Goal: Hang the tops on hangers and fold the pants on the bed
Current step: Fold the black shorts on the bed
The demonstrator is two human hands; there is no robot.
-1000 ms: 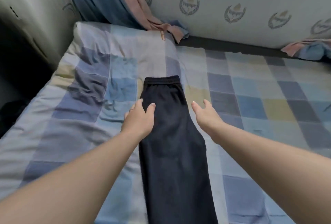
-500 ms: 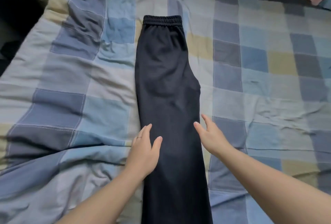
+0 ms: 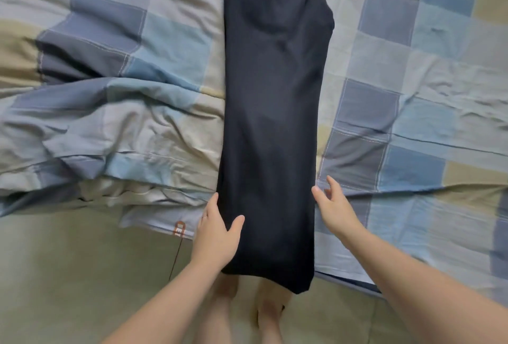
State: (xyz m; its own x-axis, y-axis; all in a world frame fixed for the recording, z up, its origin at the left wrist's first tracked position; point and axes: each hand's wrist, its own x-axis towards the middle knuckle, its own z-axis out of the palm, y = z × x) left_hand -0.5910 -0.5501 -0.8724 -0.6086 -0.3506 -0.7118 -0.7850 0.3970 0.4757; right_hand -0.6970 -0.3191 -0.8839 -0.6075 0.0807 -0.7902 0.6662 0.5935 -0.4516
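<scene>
One pair of dark pants (image 3: 272, 123) laid lengthwise on the bed (image 3: 412, 68), legs stacked together, hem hanging just past the edge. Left hand (image 3: 217, 233) open, thumb on the cloth, fingers along its left side; right hand (image 3: 335, 209) open, at the right side. Crosswise folds not yet made, by the look of it; no tops or hangers in sight.

- A bedroom in a home; a rumpled cotton bed sheet checked in blue, grey and beige squares (image 3: 428, 74) fills most of the view
- a pair of long black fabric pants (image 3: 272, 123) lies flat along the sheet; its hem hangs past the sheet's near edge
- a plain pale greenish floor (image 3: 68, 275) lies below that edge; the person's bare feet (image 3: 272, 313) stand on it
</scene>
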